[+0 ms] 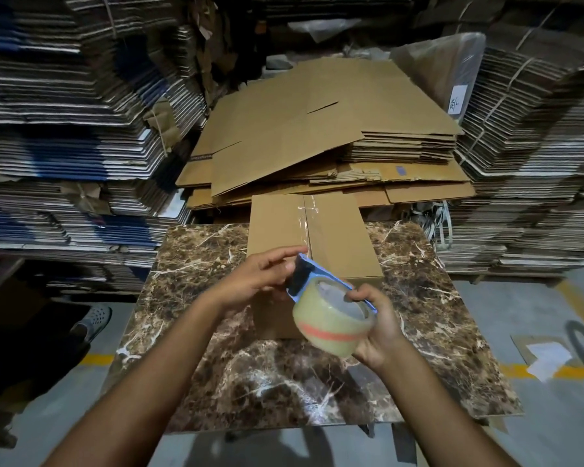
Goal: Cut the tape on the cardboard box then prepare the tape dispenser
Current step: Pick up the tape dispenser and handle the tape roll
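A closed cardboard box [338, 237] lies on the marble tabletop [216, 365], with clear tape running along its centre seam. In front of the box I hold a blue tape dispenser [312, 273] loaded with a clear tape roll [331, 326] that has a red band. My right hand [376, 326] grips the roll and the dispenser's handle from the right side. My left hand [265, 276] pinches the dark front end of the dispenser with thumb and fingers, index finger stretched out over the box.
A loose heap of flattened cardboard boxes [317, 136] lies just beyond the table. Tall stacks of bundled flat cardboard [64, 129] rise on both sides. Someone's shoe [93, 320] rests on the grey floor at left, near a yellow line.
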Demonstrator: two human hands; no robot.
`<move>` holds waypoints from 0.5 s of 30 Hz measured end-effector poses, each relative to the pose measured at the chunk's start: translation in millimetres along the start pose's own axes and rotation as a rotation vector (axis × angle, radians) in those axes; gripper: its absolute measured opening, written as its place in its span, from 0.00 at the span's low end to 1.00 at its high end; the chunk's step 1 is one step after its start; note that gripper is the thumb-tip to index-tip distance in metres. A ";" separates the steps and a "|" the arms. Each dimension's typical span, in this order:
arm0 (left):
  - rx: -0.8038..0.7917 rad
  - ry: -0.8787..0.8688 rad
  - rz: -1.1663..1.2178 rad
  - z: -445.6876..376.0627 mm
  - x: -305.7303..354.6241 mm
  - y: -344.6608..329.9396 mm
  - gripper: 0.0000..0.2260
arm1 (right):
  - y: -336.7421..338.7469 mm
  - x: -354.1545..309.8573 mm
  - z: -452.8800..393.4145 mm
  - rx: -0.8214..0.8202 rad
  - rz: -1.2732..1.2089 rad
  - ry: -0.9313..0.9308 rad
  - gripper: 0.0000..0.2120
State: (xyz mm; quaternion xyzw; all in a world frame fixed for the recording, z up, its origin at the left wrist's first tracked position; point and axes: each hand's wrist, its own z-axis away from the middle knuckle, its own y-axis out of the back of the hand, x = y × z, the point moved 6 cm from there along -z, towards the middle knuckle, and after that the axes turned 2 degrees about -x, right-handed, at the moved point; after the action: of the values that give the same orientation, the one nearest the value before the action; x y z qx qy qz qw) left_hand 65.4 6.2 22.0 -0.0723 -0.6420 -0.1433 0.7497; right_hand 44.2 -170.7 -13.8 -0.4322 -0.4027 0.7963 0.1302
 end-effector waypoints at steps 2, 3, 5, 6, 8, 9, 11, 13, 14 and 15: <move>-0.043 0.043 0.026 -3.7 2.6 0.6 0.19 | 6.0 -4.4 -6.5 -0.003 0.167 0.136 0.20; -0.040 0.045 -0.009 -6.2 4.5 1.1 0.18 | 7.4 -4.6 -7.8 0.006 0.247 0.205 0.18; 0.007 0.012 -0.054 -13.8 5.9 2.4 0.16 | 5.3 -4.3 -6.2 0.005 0.330 0.344 0.18; 0.058 -0.006 -0.035 -18.0 4.9 4.5 0.15 | 3.6 -6.0 -4.9 0.007 0.361 0.414 0.19; 0.191 -0.022 -0.036 -23.4 -0.1 11.6 0.15 | -0.4 -15.9 -4.4 0.054 0.449 0.544 0.20; 0.262 -0.029 -0.114 -24.9 -3.6 17.4 0.14 | -0.4 -22.9 -8.8 0.092 0.491 0.582 0.20; 0.359 -0.039 -0.283 -27.0 -10.7 27.6 0.10 | -0.8 -39.6 -22.5 0.171 0.591 0.589 0.20; 0.400 -0.046 -0.308 -29.0 -15.7 33.4 0.08 | 0.9 -56.5 -39.5 0.252 0.753 0.543 0.20; 0.418 -0.057 -0.284 -30.1 -17.2 35.8 0.08 | 0.5 -64.2 -48.0 0.273 0.819 0.505 0.19; 0.437 -0.069 -0.254 -30.8 -17.2 37.2 0.08 | 0.1 -70.3 -57.1 0.275 0.844 0.458 0.17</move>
State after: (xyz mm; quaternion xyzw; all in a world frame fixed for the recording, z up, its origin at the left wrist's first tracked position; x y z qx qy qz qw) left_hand 103.5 34.6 2.8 0.1677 -0.6869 -0.0913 0.7012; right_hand 131.1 -179.6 10.0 -0.6999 -0.0452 0.7101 -0.0624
